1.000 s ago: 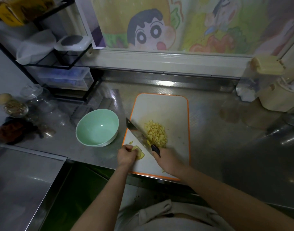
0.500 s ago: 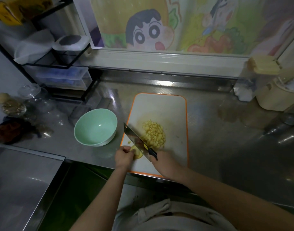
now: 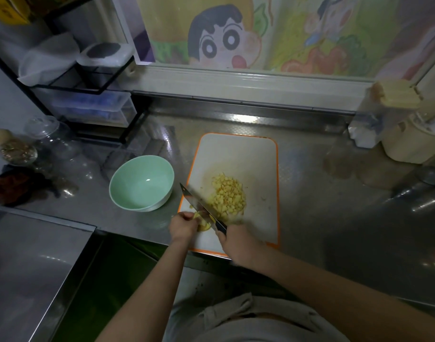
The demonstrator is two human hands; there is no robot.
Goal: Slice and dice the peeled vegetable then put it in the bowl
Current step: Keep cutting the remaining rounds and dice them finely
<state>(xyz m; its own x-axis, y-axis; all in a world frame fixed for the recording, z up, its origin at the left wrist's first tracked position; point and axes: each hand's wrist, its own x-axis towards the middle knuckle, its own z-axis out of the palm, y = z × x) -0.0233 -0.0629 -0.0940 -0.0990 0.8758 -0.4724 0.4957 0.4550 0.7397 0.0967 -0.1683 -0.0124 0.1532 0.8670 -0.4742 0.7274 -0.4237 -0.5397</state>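
Both hands work at the near edge of the cutting board (image 3: 238,154): the left hand (image 3: 183,225) curls round the last yellow vegetable piece (image 3: 203,224), while the right hand (image 3: 237,240) grips the knife (image 3: 201,206) by its dark handle. Its blade lies across that piece, seemingly touching it, though blur hides the contact. Diced cubes (image 3: 228,195) are heaped just beyond the blade. Left of the board stands the green bowl (image 3: 127,178).
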